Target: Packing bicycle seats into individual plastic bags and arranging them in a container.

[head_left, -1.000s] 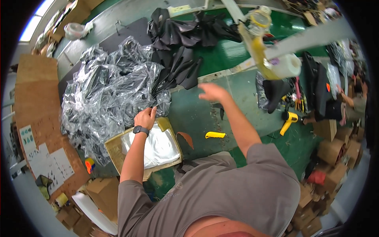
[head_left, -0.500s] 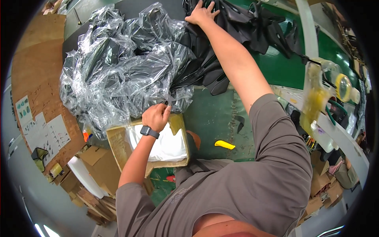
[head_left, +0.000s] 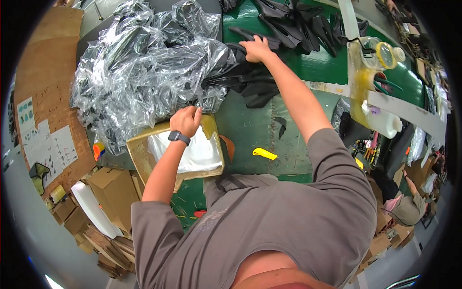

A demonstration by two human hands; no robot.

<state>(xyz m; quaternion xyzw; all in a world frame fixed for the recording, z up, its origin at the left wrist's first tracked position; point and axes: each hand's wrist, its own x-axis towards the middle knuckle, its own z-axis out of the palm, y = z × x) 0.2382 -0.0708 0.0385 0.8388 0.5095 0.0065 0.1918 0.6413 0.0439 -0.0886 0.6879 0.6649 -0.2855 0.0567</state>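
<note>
My right hand (head_left: 257, 49) is closed over black flared pieces that look like swim fins (head_left: 245, 34); the piece in it is smeared by motion. More black pieces (head_left: 257, 86) lie just below it, partly under the clear plastic. My left hand (head_left: 186, 120), with a dark watch on the wrist, has its fingers curled at the far rim of a taped carton (head_left: 220, 168). What those fingers hold, if anything, is hidden. White plastic sheets or bags (head_left: 195, 156) lie in the carton. Beyond that hand spreads a big heap of clear plastic-wrapped black pieces (head_left: 149, 77).
A yellow-handled tool (head_left: 264, 153) lies on the green table (head_left: 240, 127), right of the carton. Other black pieces (head_left: 293, 24) sit at the far side. Tape rolls (head_left: 385, 54) hang on a rail at right. Cardboard boxes (head_left: 113, 190) stand at lower left. Another person (head_left: 406, 207) is at far right.
My right hand has come back from the far pile, bringing black pieces nearer. The left hand stays by the carton's far rim. The whole view has shifted slightly.
</note>
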